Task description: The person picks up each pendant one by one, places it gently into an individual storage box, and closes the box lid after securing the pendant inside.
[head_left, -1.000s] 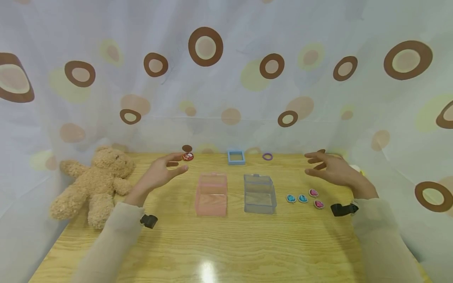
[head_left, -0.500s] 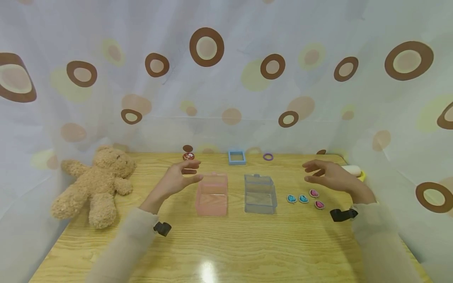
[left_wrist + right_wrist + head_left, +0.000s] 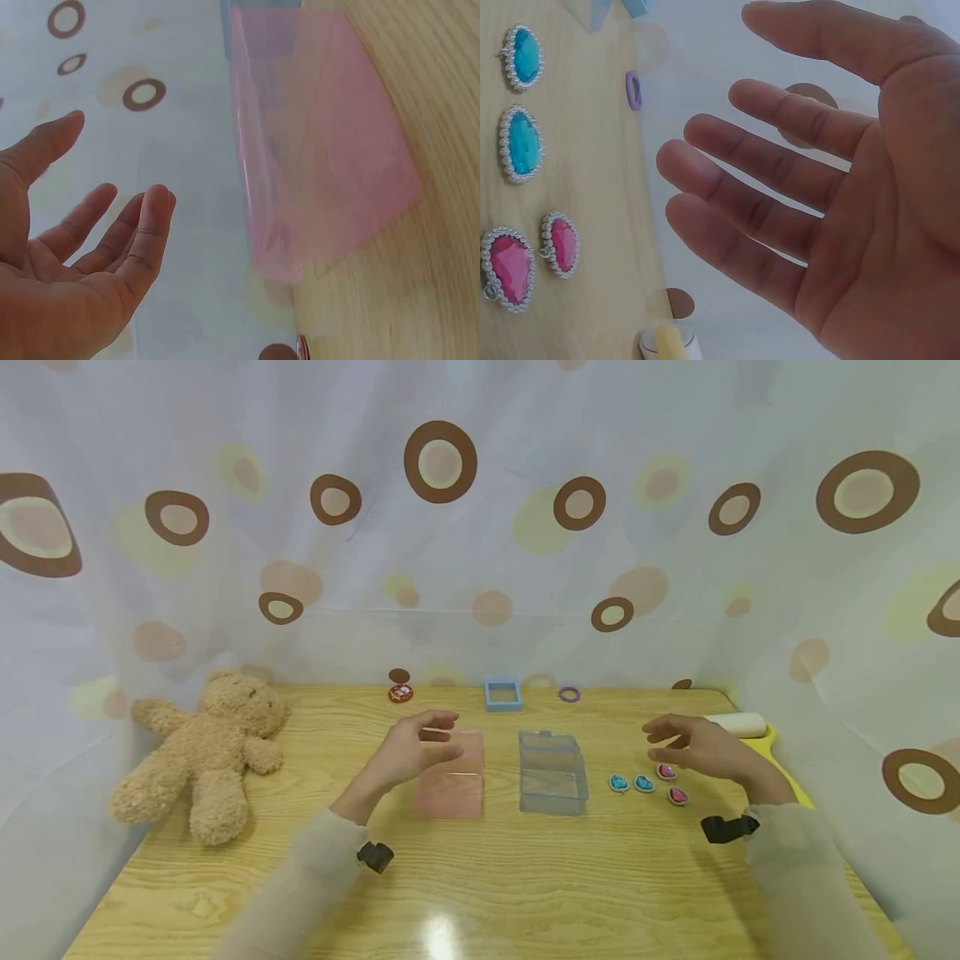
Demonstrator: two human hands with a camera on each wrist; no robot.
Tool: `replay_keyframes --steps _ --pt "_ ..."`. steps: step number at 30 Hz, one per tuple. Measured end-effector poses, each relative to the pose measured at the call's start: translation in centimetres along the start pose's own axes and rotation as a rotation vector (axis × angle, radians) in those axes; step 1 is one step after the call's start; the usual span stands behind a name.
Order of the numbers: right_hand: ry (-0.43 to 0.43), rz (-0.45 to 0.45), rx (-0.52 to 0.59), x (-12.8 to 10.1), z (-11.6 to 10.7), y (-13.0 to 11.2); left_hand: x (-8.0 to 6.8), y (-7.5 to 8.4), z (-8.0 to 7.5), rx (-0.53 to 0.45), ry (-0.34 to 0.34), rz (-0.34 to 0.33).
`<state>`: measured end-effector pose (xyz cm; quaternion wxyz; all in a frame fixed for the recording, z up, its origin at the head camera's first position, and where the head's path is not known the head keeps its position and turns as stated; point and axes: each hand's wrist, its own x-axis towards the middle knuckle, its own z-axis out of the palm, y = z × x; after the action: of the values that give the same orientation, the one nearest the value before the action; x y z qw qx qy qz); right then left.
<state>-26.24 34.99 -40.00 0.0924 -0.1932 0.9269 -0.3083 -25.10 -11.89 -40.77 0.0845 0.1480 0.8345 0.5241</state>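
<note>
My left hand [image 3: 411,750], fingers loosely bent and holding nothing, hovers by the left side of a clear pink plastic box [image 3: 450,800] in the head view. To the right of that box stands a clear blue-grey box [image 3: 552,802] with its lid raised. My right hand [image 3: 701,747] hovers, relaxed and holding nothing, just behind several gem charms with beaded silver rims. Two are blue, a left blue charm [image 3: 618,783] and a right blue charm [image 3: 523,144]. The others are a rear pink charm [image 3: 561,245] and a front pink charm [image 3: 678,796].
Along the back edge lie a red patterned disc [image 3: 401,693], a light-blue square frame [image 3: 502,695] and a purple ring [image 3: 569,694]. A teddy bear [image 3: 210,747] lies at the left. A white roller [image 3: 738,724] with yellow parts sits behind my right hand. A patterned curtain [image 3: 487,552] surrounds the table.
My left hand has moved right and nearer, from beside the red disc to the pink box. The right hand has come down slightly, and more of the white roller shows behind it.
</note>
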Motion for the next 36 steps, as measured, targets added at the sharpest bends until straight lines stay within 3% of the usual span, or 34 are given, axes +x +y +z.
replay_keyframes --steps 7,17,24,36 --pt "-0.025 0.012 0.063 -0.1 0.7 0.9 0.4 0.2 2.6 -0.04 -0.015 -0.013" --pt "-0.072 0.046 0.138 -0.1 1.6 2.5 0.9 0.7 5.6 -0.025 -0.056 0.047" --pt "-0.075 0.043 0.111 0.0 2.1 2.9 1.4 0.7 7.6 -0.001 -0.075 0.025" --pt "-0.089 0.133 0.126 0.4 3.3 4.1 1.7 1.1 9.8 0.046 -0.126 -0.018"
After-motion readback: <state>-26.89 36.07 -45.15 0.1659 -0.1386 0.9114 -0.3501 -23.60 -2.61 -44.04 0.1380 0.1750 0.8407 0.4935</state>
